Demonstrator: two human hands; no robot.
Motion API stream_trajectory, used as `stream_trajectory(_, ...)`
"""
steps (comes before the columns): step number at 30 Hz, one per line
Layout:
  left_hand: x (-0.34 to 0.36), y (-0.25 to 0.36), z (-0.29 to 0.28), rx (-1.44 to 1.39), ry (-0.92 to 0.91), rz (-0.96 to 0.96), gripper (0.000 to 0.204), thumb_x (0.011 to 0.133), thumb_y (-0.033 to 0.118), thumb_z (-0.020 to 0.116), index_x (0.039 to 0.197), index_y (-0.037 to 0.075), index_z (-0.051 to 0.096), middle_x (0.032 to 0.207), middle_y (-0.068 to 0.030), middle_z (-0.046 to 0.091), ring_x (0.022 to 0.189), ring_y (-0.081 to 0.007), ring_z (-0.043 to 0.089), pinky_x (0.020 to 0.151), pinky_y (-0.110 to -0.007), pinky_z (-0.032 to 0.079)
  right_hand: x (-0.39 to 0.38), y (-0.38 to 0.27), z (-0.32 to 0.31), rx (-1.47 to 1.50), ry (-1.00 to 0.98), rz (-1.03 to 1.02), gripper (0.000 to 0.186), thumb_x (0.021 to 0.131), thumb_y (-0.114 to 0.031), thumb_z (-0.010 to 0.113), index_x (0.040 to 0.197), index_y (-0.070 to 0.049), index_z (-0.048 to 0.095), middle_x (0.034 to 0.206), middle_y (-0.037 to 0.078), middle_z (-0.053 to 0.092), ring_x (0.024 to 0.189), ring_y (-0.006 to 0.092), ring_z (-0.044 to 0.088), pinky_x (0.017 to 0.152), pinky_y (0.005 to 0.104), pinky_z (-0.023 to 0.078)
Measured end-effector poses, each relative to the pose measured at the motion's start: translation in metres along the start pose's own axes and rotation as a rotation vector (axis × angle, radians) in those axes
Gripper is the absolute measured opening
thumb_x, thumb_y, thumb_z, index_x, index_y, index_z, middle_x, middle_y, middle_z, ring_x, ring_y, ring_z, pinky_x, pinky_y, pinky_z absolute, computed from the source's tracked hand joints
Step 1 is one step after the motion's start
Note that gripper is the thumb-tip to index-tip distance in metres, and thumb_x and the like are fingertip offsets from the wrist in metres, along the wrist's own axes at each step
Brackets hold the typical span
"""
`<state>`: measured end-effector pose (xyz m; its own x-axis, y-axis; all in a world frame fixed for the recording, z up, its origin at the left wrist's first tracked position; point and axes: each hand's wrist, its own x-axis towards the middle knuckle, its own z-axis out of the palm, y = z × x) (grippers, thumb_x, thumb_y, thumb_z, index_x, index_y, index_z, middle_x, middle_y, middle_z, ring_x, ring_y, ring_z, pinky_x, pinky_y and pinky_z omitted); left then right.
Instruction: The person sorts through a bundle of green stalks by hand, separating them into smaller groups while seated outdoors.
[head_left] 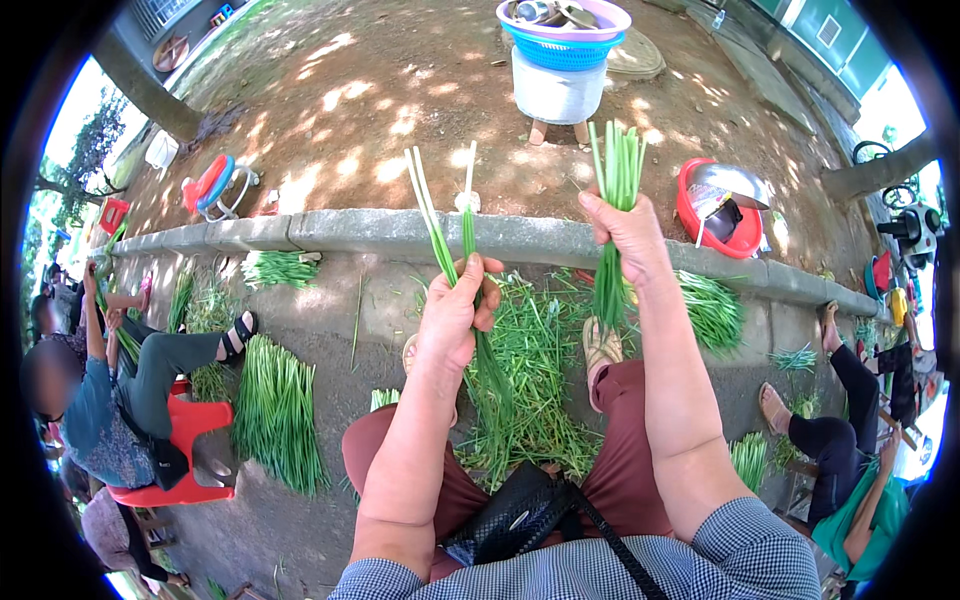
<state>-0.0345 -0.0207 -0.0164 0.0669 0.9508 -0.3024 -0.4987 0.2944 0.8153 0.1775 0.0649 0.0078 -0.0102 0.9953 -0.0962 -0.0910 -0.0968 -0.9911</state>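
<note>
Several long green stalks [430, 220] with pale upper ends stand in my left hand [452, 312], pinched between thumb and fingers. Their dark, leafy lower ends hang below that hand. My right hand [632, 235] is closed around a thicker bunch of green stalks [620, 168], held upright with the tips roughly level. The two bunches are apart. Between my feet, under the hands, lies a loose heap of green leaves and trimmings [530, 380]. A black handbag [515, 520] rests on my lap.
Neat stalk piles lie at left [280, 410] and right [710, 310]. Beyond runs a stone curb [380, 230]. Past it are a red basin [715, 220] and stacked tubs [565, 50]. A person on a red chair [195, 440] sits left; others sit right.
</note>
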Motion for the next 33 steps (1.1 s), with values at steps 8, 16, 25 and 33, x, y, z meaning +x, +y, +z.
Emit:
stream_trajectory(8, -0.006, -0.013, 0.018, -0.019, -0.182, -0.121, 0.029, 0.096, 0.029, 0.044, 0.09, 0.004, 0.057, 0.059, -0.0028, 0.051, 0.042, -0.0069, 0.034, 0.041, -0.022, 0.025, -0.024, 0.018, 0.054, 0.297, -0.318, 0.163, 0.028, 0.084, -0.028, 0.064, 0.095, -0.002, 0.061, 0.074, 0.003, 0.057, 0.056, 0.011, 0.049, 0.055, 0.0231, 0.043)
stream_trajectory(16, -0.007, -0.016, 0.021, 0.041, -0.219, -0.086, 0.035, 0.096, 0.032, 0.042, 0.09, 0.002, 0.058, 0.065, -0.0078, 0.057, 0.048, -0.0119, 0.046, 0.046, -0.024, 0.037, -0.026, 0.015, 0.05, 0.435, -0.444, 0.206, 0.026, 0.086, -0.029, 0.061, 0.093, -0.004, 0.056, 0.08, 0.007, 0.06, 0.072, 0.0144, 0.057, 0.056, 0.0304, 0.049)
stream_trajectory(25, -0.002, -0.014, 0.018, 0.256, 0.018, -0.006, 0.036, 0.095, 0.035, 0.045, 0.089, 0.002, 0.058, 0.07, -0.0073, 0.06, 0.056, -0.0139, 0.055, 0.052, -0.025, 0.044, -0.018, 0.018, 0.043, 0.553, -0.478, 0.194, 0.022, 0.086, -0.024, 0.062, 0.09, -0.004, 0.055, 0.067, -0.001, 0.048, 0.062, 0.0117, 0.049, 0.057, 0.0259, 0.042)
stream_trajectory(33, -0.001, 0.0, 0.006, 0.232, 0.138, 0.002, 0.035, 0.095, 0.037, 0.045, 0.082, 0.006, 0.057, 0.056, 0.0022, 0.043, 0.042, -0.0039, 0.029, 0.039, -0.02, 0.021, -0.009, 0.014, 0.028, 0.104, -0.202, 0.063, 0.017, 0.083, -0.017, 0.066, 0.089, -0.004, 0.057, 0.062, -0.003, 0.048, 0.053, 0.0078, 0.044, 0.052, 0.0228, 0.037)
